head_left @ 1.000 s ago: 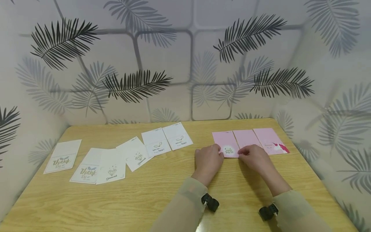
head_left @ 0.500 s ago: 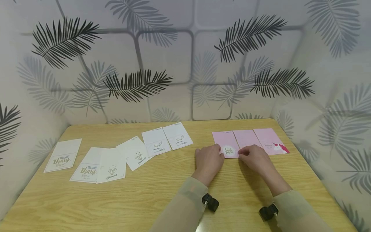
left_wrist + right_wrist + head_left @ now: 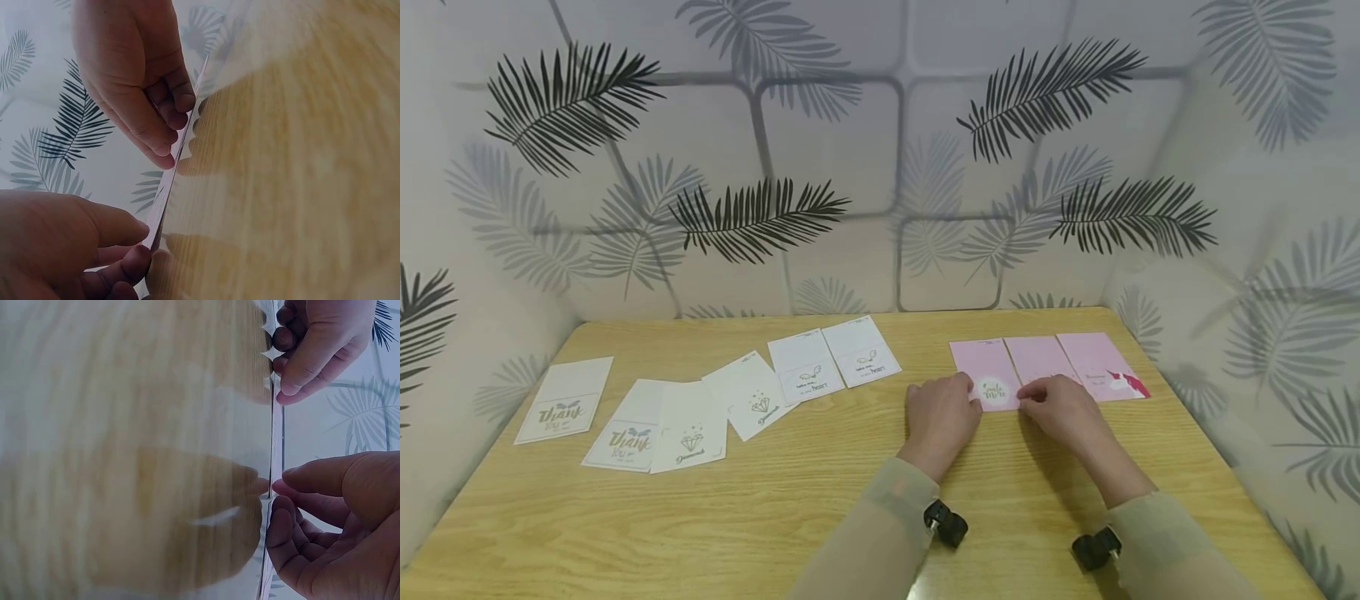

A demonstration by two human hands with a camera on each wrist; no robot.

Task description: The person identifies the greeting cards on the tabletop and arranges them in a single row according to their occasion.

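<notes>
On the right part of the table lies a pink card [image 3: 982, 361] with a round white "Smile More" label. My left hand [image 3: 942, 421] pinches it at the lower left edge, and my right hand [image 3: 1063, 408] does the same at the lower right corner. Seen from the left wrist, the card [image 3: 164, 195] appears nearly edge-on between both hands, close over the table. The right wrist view shows thumb and forefinger of the right hand [image 3: 350, 519] together at the card's edge. A second pink card [image 3: 1037, 354], partly covered by the right hand, adjoins it.
A third pink card [image 3: 1097, 362] with a unicorn lies farther right. Leftward are two winged "heart" cards [image 3: 805, 367], two diamond cards [image 3: 691, 425] and two "Thank you" cards [image 3: 563, 400]. Patterned curtain [image 3: 827, 250] surrounds the wooden table [image 3: 760, 517] at back and sides.
Both hands keep their places on the pink card, and the cards lie as before. Only a very slight shift of the whole head view shows.
</notes>
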